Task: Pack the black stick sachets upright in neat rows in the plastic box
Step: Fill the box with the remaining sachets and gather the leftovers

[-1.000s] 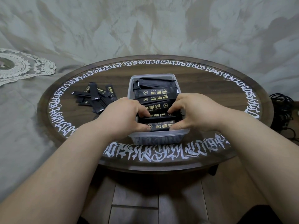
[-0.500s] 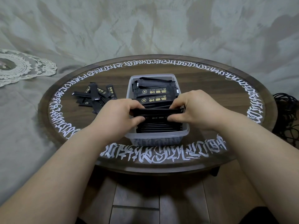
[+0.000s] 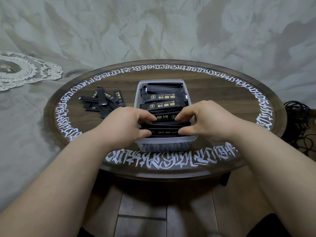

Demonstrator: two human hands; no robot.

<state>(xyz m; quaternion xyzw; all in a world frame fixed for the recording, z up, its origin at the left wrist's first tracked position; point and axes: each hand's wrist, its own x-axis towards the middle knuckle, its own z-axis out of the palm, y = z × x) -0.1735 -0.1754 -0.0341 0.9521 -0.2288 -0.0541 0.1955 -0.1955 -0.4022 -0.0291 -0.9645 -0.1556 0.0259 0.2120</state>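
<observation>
On the round wooden desk [image 3: 222, 106] in front of me sits the clear plastic box [image 3: 137, 93], near the front edge and inside the ring of white lettering [image 3: 164, 159]. It is full of black sachets [image 3: 164, 106]: those in the far half lean back with their gold print facing me, while those in the near half stand packed on edge in a tight row across the box. My left hand [image 3: 127, 124] reaches in from the left side and my right hand [image 3: 204, 121] from the right, both over the near half of the box. Each hand has its fingers curled behind a bundle of sachets and its thumb in front, so the two hands pinch the same bundle by its opposite ends. One sachet with gold print shows between my index fingertips, and another lies lower between my thumbs. Left of the box, well apart from it, a loose pile [image 3: 102, 103] of sachets lies flat and crossed on the desk. Beyond the desk I see a pale grey cloth backdrop [image 3: 153, 31], a lace doily [image 3: 25, 69] at the far left, and a coil of black cable [image 3: 301, 120] at the right edge. Dark floorboards [image 3: 142, 211] show below the desk between my forearms.
</observation>
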